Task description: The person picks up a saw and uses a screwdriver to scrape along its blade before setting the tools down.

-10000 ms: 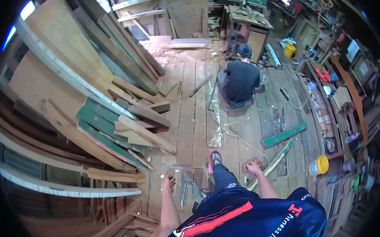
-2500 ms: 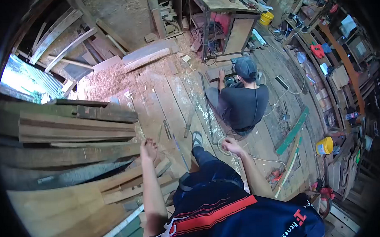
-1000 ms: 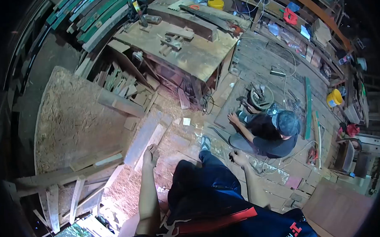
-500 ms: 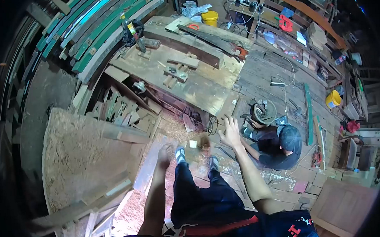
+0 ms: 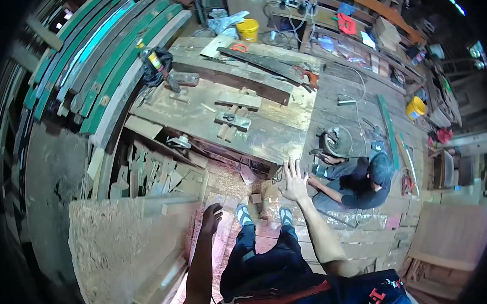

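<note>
My right hand [image 5: 295, 181] is held out with its fingers spread and nothing in it, overlapping the near right corner of the wooden workbench [image 5: 192, 108] in this view. Lower down, my left hand [image 5: 210, 218] hangs dark and loosely curled, fingers apart and empty, between the large upright wooden panel [image 5: 103, 248] and my feet. On the bench sit a wooden hand plane [image 5: 232, 120], a short wooden block [image 5: 239, 100], a handsaw [image 5: 264, 64] with an orange handle and a thick long plank [image 5: 224, 77].
A co-worker [image 5: 359, 182] squats at the right beside a round basin [image 5: 336, 141]. Sawdust [image 5: 228, 180] and offcuts [image 5: 160, 172] lie below the bench. Long green-edged boards [image 5: 126, 70] are stacked at the left, and a yellow bucket [image 5: 247, 30] stands behind the bench.
The view has shifted and my feet have moved. My left hand sits lower with its fingers looser; my right hand remains spread near the bench corner. The co-worker's head has turned slightly.
</note>
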A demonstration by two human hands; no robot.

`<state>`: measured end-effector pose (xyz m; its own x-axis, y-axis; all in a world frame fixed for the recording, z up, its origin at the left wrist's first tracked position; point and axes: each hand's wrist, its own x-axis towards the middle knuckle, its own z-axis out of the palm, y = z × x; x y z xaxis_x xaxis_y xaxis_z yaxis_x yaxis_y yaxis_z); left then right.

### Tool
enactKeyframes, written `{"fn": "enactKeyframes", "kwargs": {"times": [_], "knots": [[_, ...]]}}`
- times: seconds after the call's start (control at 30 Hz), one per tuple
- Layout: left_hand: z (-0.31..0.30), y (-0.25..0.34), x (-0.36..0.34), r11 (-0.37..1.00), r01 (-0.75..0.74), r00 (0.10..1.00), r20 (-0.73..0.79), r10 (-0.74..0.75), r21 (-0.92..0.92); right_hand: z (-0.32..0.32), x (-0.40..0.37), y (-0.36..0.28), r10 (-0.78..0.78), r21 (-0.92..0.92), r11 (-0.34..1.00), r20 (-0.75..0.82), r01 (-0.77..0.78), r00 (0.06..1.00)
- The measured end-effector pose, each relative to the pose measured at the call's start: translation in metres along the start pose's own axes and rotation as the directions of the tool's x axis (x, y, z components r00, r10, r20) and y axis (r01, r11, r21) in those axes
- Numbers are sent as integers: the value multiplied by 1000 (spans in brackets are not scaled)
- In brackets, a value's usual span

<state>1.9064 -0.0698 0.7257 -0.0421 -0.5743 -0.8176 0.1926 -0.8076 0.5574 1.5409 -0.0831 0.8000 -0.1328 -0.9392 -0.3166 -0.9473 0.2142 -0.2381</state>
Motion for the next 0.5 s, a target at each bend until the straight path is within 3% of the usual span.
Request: {"fn": "enactKeyframes", "kwargs": {"times": [0.17, 0.27, 0.3, 0.37, 0.4, 0.47, 0.5], "knots": [[-23, 5, 18, 992, 76, 996, -57, -71, 103, -6, 1, -6, 67, 80, 994, 19, -68, 998], [-11, 9, 41, 964, -68, 997, 40, 59, 256, -9, 2, -7, 77, 108, 991, 11, -78, 997], [-15, -4, 74, 967, -73, 991, 131, 42, 242, -10, 3, -5, 85, 124, 988, 37, -89, 996], [33, 19, 45, 943, -285, 941, 235, 242, 171, -16, 13, 2, 93, 154, 983, 74, -104, 993], [60, 34, 31, 915, -384, 898, 279, 339, 125, -25, 12, 1, 100, 172, 981, -27, -94, 995], [89, 51, 36, 870, -432, 870, 365, 332, 239, -40, 29, 15, 108, 350, 932, -33, -90, 994], [99, 54, 36, 841, -456, 856, 403, 324, 291, -44, 40, 24, 73, 439, 898, -150, 0, 986]]}}
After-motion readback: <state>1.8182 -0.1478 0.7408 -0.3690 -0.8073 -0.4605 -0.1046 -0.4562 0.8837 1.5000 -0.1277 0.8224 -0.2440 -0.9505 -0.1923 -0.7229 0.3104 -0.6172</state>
